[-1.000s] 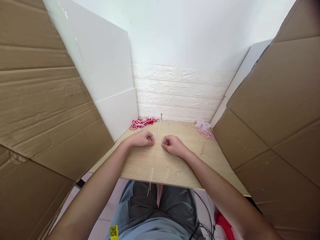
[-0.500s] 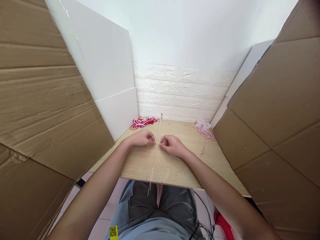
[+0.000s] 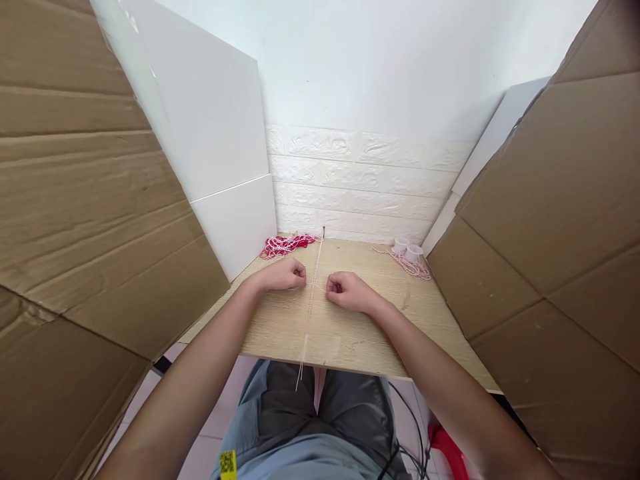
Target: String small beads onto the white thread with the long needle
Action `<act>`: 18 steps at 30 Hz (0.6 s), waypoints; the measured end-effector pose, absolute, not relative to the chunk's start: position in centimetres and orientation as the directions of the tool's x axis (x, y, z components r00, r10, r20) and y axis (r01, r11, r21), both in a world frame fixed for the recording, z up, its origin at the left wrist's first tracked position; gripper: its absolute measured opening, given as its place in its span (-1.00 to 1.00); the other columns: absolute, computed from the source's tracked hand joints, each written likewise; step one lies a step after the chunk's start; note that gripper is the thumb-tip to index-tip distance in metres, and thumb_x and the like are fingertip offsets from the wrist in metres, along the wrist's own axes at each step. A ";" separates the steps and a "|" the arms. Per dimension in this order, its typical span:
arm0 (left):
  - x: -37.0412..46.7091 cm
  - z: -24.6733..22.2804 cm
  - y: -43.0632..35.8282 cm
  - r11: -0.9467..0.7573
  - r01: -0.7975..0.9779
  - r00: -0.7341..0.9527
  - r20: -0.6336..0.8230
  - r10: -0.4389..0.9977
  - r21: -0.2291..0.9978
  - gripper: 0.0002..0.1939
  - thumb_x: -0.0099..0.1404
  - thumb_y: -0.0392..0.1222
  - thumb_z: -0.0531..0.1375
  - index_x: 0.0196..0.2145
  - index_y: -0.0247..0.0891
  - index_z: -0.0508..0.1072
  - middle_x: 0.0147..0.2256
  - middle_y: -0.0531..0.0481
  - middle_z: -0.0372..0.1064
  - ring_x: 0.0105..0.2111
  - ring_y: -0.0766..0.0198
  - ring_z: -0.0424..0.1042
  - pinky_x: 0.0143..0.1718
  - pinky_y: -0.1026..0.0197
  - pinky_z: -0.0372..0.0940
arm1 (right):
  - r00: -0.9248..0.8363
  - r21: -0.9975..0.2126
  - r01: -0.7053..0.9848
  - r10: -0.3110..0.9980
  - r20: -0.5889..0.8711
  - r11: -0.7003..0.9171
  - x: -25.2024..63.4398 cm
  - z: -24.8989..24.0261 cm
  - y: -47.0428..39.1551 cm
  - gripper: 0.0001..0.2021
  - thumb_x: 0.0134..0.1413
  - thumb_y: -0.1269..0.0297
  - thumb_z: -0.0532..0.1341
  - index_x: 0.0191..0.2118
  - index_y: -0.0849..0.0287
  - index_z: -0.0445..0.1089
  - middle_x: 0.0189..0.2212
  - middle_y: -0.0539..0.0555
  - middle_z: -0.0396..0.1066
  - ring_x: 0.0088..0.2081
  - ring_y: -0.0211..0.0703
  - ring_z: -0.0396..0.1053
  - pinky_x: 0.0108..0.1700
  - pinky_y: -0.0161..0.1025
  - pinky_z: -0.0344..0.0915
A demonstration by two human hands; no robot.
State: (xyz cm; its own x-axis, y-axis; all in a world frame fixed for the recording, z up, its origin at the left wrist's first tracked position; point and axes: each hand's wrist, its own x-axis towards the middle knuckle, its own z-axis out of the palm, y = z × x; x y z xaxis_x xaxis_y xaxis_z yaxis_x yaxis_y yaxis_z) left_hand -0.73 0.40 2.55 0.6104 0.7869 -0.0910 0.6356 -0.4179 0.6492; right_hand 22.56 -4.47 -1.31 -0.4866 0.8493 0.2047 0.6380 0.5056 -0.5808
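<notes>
A pale cord runs taut down the middle of the wooden board, from a small dark hook at the wall to loose ends over the front edge. Left of it, my left hand is closed in a pinch on a thin light thread. To the right, my right hand pinches the thread too. Between the hands the thin thread crosses the cord. Whether it is knotted there is too fine to see.
A pile of red and white cord lies at the back left. Pink cord and two small clear cups are at the back right. Tall cardboard panels flank both sides; a white brick-pattern wall closes the back.
My hands have drawn apart, the left slightly left and the right to the right. The thread between them is now stretched across the cord.
</notes>
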 end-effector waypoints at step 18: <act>0.2 2.9 -0.2 -0.471 0.568 0.659 -0.030 0.751 0.675 -0.78 0.04 -0.15 0.15 -0.44 -0.30 0.55 -0.54 0.06 0.34 -0.51 0.33 0.18 -0.47 0.29 0.06 | -0.349 -0.542 0.712 0.895 0.278 0.446 20.4 -2.4 -3.6 -0.91 0.10 0.31 0.20 -0.36 0.17 0.44 -0.41 0.02 0.43 -0.33 -0.22 0.29 -0.27 -0.30 0.11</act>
State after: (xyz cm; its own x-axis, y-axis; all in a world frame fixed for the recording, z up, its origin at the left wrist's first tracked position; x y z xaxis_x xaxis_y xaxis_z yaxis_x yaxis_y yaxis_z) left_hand 0.24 -0.23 2.92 0.6593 0.7513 -0.0301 0.5679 -0.4713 0.6748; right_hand 20.42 -3.58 -2.38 -0.3491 0.8948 0.2781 0.7122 0.4463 -0.5418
